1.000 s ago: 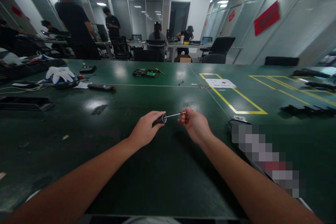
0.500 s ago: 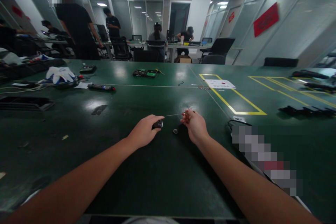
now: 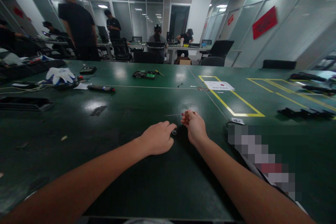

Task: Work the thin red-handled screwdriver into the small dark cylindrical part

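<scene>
My right hand (image 3: 194,126) pinches the reddish end of a thin straight rod (image 3: 172,115), which points left above the table. Just left of it, my left hand (image 3: 159,138) is low over the tabletop with its fingers curled. Its index finger and thumb come around a small round metal part (image 3: 174,132); whether they touch it I cannot tell. The left palm and the other fingertips are turned away, so whatever is inside that hand is hidden. The dark cylinder seen earlier does not show now.
On the green table (image 3: 126,185) a pixelated long object (image 3: 262,161) lies beside my right forearm. Farther off are a green-and-black device (image 3: 145,74), a dark pen-shaped tool (image 3: 101,88), white-blue gloves (image 3: 60,76), a paper sheet (image 3: 219,85) and black parts (image 3: 306,113). Several people are beyond.
My left hand has moved right and slightly toward me, to the small round part. The dark cylinder it held has gone out of sight. My right hand and the rod stay nearly still.
</scene>
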A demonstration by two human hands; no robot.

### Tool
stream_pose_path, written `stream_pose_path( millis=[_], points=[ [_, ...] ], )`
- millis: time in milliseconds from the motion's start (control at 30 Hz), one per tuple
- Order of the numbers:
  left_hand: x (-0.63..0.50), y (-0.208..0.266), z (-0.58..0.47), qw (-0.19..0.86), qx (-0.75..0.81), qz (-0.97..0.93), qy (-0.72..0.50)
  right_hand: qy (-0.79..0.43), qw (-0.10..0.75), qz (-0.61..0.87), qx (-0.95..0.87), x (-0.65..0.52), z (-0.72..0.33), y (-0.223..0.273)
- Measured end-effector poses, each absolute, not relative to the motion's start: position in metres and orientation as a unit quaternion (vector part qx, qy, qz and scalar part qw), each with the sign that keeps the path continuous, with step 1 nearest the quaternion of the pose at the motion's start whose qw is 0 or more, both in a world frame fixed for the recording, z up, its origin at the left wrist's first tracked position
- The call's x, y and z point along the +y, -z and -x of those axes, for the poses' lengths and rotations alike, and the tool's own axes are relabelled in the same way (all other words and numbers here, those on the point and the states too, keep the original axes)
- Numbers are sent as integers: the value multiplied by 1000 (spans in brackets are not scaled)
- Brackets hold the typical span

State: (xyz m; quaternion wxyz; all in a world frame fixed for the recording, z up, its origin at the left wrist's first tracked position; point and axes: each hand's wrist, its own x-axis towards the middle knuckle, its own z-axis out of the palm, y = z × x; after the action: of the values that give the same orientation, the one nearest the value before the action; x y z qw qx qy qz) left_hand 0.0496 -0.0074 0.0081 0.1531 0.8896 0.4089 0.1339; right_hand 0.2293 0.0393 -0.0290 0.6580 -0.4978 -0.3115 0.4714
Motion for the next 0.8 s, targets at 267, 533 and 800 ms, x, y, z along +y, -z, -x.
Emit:
stream_pose_path(
  millis=[267, 533, 800],
  points=[
    [11, -3, -69, 112, 442, -886, -81, -464, 666, 491, -316, 38, -228, 28],
    [16, -8, -26, 249, 452, -836, -185, -470, 657, 493, -324, 37, -229, 27],
    [22, -23, 68, 470, 547, -613, -323, -484, 654, 491, -311, 36, -228, 27]
  ],
)
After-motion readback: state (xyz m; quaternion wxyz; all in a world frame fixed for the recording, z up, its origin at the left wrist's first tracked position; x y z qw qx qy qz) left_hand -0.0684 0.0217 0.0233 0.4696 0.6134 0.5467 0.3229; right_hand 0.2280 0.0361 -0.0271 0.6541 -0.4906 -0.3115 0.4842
